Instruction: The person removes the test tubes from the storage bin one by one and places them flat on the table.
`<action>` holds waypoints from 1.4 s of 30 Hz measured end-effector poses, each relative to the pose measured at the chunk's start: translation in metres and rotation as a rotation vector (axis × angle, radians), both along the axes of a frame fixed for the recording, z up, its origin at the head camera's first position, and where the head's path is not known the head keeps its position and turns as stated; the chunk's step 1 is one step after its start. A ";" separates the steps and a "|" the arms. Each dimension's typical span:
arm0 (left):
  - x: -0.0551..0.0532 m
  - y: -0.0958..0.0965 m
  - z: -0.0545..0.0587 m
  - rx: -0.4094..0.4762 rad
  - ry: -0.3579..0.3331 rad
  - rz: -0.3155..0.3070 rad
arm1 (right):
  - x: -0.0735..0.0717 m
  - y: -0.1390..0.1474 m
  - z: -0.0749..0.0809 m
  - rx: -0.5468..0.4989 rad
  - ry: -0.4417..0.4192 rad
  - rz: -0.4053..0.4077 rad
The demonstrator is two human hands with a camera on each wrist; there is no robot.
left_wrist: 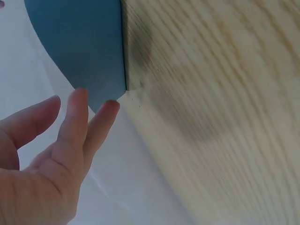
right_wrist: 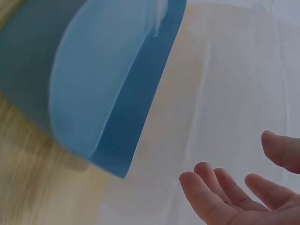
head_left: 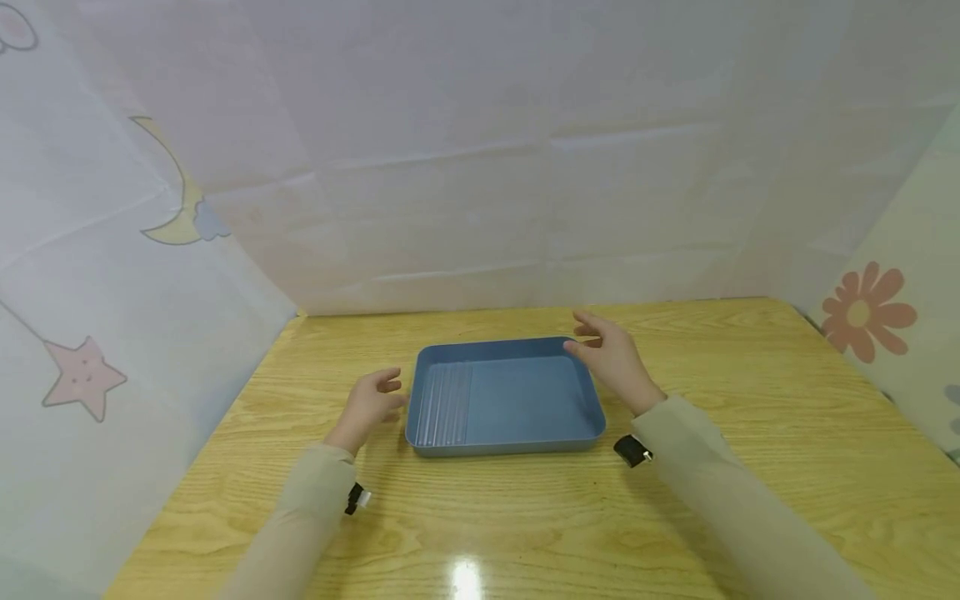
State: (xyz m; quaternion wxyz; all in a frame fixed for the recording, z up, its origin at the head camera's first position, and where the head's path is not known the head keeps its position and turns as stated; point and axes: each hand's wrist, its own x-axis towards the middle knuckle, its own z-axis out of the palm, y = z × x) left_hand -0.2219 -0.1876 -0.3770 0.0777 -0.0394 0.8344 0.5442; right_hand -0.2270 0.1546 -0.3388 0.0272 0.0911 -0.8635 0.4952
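Tray (head_left: 525,400) flat on table (head_left: 480,517), nothing seen in it; ridged strip (head_left: 444,404) at its 9 o'clock end. Left hand (head_left: 367,407) just off the tray's 9 o'clock side, fingers parted and loosely bent, pinching nothing; whether a fingertip brushes the wall, can't tell. Right hand (head_left: 611,358) at the tray's 2 o'clock corner, thumb spread from the fingers, also pinching nothing; head view has the thumb over the rim, right wrist view shows a gap.

Risks, my judgement: hands sit unevenly, right farther toward 12 o'clock than left, so a push or grip from here could swivel the tray instead of moving it straight. One hand closing first could shove it toward the other, as the tabletop looks glossy and maybe slick. Smooth walls plus a fingertip-only hold could let one end slip and drop.

Counts: 1 tray, 1 table, 2 hands, 2 sleeves (head_left: 690,442), 2 black tabs (head_left: 630,451), one by each wrist. Prints on the backdrop (head_left: 450,208): 1 moon (head_left: 185,204) at 10 o'clock, 1 star (head_left: 85,379) at 9, 1 red flower (head_left: 858,313) between 2 and 3. Ridges too blurred to count.
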 end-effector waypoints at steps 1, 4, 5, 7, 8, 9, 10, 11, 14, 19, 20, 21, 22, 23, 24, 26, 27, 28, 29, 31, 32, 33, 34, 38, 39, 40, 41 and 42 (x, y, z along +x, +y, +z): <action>0.000 -0.001 0.000 0.016 -0.020 -0.007 | 0.000 0.000 0.000 -0.012 -0.015 0.000; -0.001 -0.004 0.002 0.049 -0.078 -0.017 | 0.000 0.000 0.000 -0.058 -0.064 0.004; -0.001 -0.005 0.001 0.053 -0.090 -0.021 | 0.000 0.000 0.000 -0.082 -0.084 0.007; -0.003 -0.007 0.000 0.063 -0.108 -0.025 | 0.000 0.000 0.000 -0.140 -0.134 0.015; -0.003 -0.008 0.000 0.066 -0.116 -0.027 | 0.000 0.000 0.000 -0.165 -0.154 0.019; -0.004 -0.009 0.000 0.074 -0.123 -0.032 | 0.000 0.000 0.000 -0.187 -0.175 0.019; -0.004 -0.010 -0.001 0.079 -0.131 -0.032 | -0.001 0.000 0.000 -0.208 -0.196 0.021; -0.005 -0.010 -0.001 0.087 -0.139 -0.033 | -0.001 0.000 0.000 -0.234 -0.218 0.022; -0.007 -0.010 -0.001 0.104 -0.158 -0.030 | -0.003 0.000 -0.002 -0.288 -0.270 0.026; -0.010 -0.008 -0.002 0.116 -0.163 -0.034 | -0.005 0.001 -0.004 -0.357 -0.339 0.041; -0.010 -0.007 -0.003 0.116 -0.161 -0.039 | -0.005 0.001 -0.005 -0.366 -0.351 0.044; -0.010 -0.006 -0.003 0.117 -0.162 -0.042 | -0.006 0.002 -0.006 -0.380 -0.364 0.047; -0.011 -0.006 -0.004 0.118 -0.163 -0.046 | -0.006 0.002 -0.006 -0.395 -0.376 0.051; -0.011 -0.005 -0.004 0.121 -0.163 -0.047 | -0.006 0.002 -0.006 -0.414 -0.393 0.053; -0.011 -0.005 -0.005 0.117 -0.167 -0.049 | -0.006 0.002 -0.007 -0.432 -0.408 0.055; -0.012 -0.004 -0.006 0.118 -0.176 -0.046 | -0.007 0.002 -0.008 -0.471 -0.441 0.059; -0.012 -0.004 -0.006 0.118 -0.182 -0.043 | -0.007 0.002 -0.008 -0.488 -0.456 0.065; -0.012 -0.004 -0.006 0.119 -0.187 -0.040 | -0.007 0.002 -0.008 -0.502 -0.468 0.070; -0.013 -0.004 -0.006 0.120 -0.191 -0.036 | -0.007 0.002 -0.008 -0.517 -0.482 0.069; -0.014 -0.004 -0.006 0.119 -0.198 -0.031 | -0.008 0.001 -0.009 -0.535 -0.500 0.072; -0.014 -0.004 -0.006 0.119 -0.200 -0.031 | -0.009 0.000 -0.009 -0.537 -0.506 0.074; -0.014 -0.004 -0.006 0.118 -0.200 -0.032 | -0.009 0.000 -0.010 -0.540 -0.511 0.071; -0.015 -0.004 -0.006 0.117 -0.201 -0.032 | -0.010 -0.001 -0.010 -0.545 -0.520 0.062; -0.016 -0.003 -0.006 0.111 -0.202 -0.042 | -0.012 -0.005 -0.012 -0.545 -0.541 0.038; -0.016 -0.003 -0.006 0.110 -0.205 -0.043 | -0.012 -0.006 -0.013 -0.545 -0.546 0.030; -0.016 -0.003 -0.006 0.108 -0.206 -0.044 | -0.013 -0.007 -0.013 -0.546 -0.551 0.024; -0.016 -0.002 -0.006 0.107 -0.208 -0.044 | -0.013 -0.007 -0.013 -0.541 -0.550 0.029; -0.017 -0.002 -0.006 0.106 -0.209 -0.043 | -0.013 -0.008 -0.014 -0.539 -0.551 0.028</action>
